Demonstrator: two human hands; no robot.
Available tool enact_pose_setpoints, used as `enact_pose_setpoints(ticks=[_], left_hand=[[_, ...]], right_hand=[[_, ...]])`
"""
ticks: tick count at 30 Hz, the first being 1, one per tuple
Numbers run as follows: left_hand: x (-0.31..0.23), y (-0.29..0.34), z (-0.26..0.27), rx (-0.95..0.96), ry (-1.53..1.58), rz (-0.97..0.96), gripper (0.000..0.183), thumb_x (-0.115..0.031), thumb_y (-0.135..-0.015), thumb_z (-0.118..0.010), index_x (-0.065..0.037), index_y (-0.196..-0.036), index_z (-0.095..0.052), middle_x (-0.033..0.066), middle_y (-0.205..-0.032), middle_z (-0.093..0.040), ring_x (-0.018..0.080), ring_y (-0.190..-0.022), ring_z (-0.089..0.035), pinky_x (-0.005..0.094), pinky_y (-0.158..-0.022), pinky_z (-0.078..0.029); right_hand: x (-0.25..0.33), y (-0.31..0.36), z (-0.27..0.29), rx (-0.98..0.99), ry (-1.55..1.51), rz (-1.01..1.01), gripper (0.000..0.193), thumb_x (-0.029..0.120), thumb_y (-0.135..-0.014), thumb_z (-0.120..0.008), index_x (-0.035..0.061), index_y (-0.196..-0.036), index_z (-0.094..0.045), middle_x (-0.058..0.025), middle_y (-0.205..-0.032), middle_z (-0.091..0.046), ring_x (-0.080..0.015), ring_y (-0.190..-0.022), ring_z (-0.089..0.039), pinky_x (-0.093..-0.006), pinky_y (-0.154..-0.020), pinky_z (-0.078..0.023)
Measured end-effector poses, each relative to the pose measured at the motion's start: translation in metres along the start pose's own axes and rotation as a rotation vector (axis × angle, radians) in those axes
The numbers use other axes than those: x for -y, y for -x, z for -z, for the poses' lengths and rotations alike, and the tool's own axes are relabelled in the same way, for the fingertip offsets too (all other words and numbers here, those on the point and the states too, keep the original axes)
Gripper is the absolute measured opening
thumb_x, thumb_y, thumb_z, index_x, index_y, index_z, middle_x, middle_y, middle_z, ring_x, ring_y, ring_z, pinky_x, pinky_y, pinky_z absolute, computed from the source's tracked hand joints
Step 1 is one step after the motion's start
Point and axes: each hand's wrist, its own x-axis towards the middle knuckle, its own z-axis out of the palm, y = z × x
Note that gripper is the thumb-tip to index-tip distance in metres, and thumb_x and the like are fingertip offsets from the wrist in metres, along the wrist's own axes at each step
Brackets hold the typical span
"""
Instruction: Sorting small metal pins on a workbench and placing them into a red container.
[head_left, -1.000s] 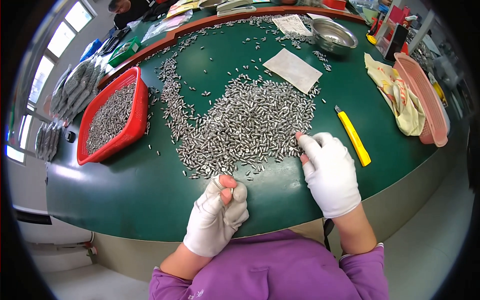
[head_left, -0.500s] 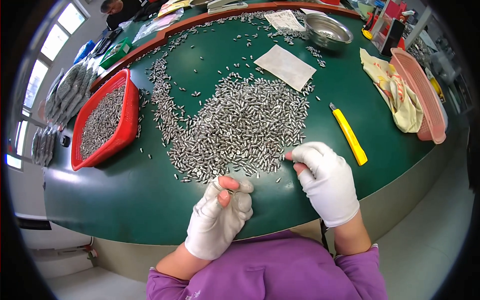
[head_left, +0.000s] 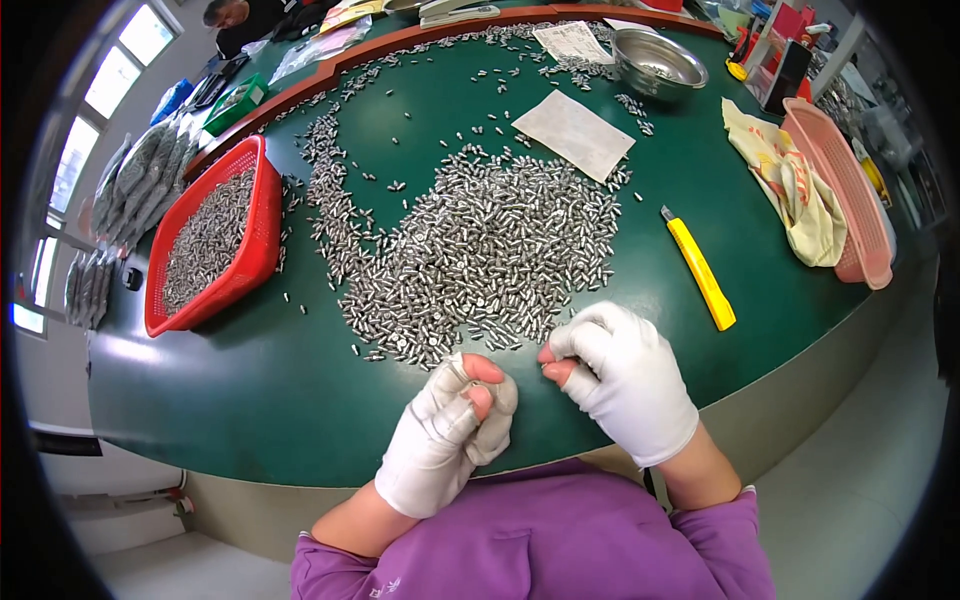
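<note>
A broad heap of small silver metal parts (head_left: 500,245), bullet-shaped with pointed ends, lies on the green tabletop in front of me. Just below its near edge is my left hand (head_left: 445,430), in a white glove with bare thumb and fingertip. Its fingers are curled inward and closed; whatever they hold is hidden. To its right, my right hand (head_left: 628,380), gloved the same way, has thumb and forefinger pinched together near the heap's lower right edge. Something tiny seems to sit at that pinch, too small to make out. The two hands are apart, fingertips facing each other.
A red basket (head_left: 272,215) full of similar parts stands at left. On the right lie a yellow utility knife (head_left: 700,275), a crumpled cloth (head_left: 800,200) and a pink basket (head_left: 850,200). Farther back are a paper sheet (head_left: 575,135) and a metal bowl (head_left: 660,62). Another person sits far left.
My right hand has moved left and toward me, away from the heap, closing its thumb and forefinger. My left hand has shifted slightly right, still curled.
</note>
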Motion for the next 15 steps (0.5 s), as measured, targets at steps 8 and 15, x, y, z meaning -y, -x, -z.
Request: enact_pose_setpoints(ticks=[8, 15], left_hand=[[-0.007, 0.001, -0.010, -0.027, -0.202, 0.105, 0.024, -0.033, -0.098, -0.062, -0.012, -0.105, -0.054, -0.0039, -0.078, -0.050, 0.0041, -0.059, -0.039, 0.0196, -0.051, -0.028], [-0.005, -0.001, -0.005, -0.025, -0.156, 0.106, 0.028, -0.041, -0.098, -0.059, -0.014, -0.103, -0.054, -0.0026, -0.081, -0.053, 0.0058, -0.058, -0.039, 0.0205, -0.050, -0.027]], right_hand=[[0.014, -0.005, 0.000, 0.016, -0.190, 0.222, 0.017, 0.015, -0.077, -0.075, 0.0144, -0.092, -0.068, -0.0040, -0.090, -0.062, -0.0273, -0.083, -0.062, -0.0390, -0.072, -0.050], [0.006, -0.003, 0.004, -0.109, 0.041, 0.107, 0.023, 0.014, -0.081, -0.070, 0.0137, -0.103, -0.067, -0.0039, -0.094, -0.063, -0.0262, -0.087, -0.062, -0.0385, -0.075, -0.050]])
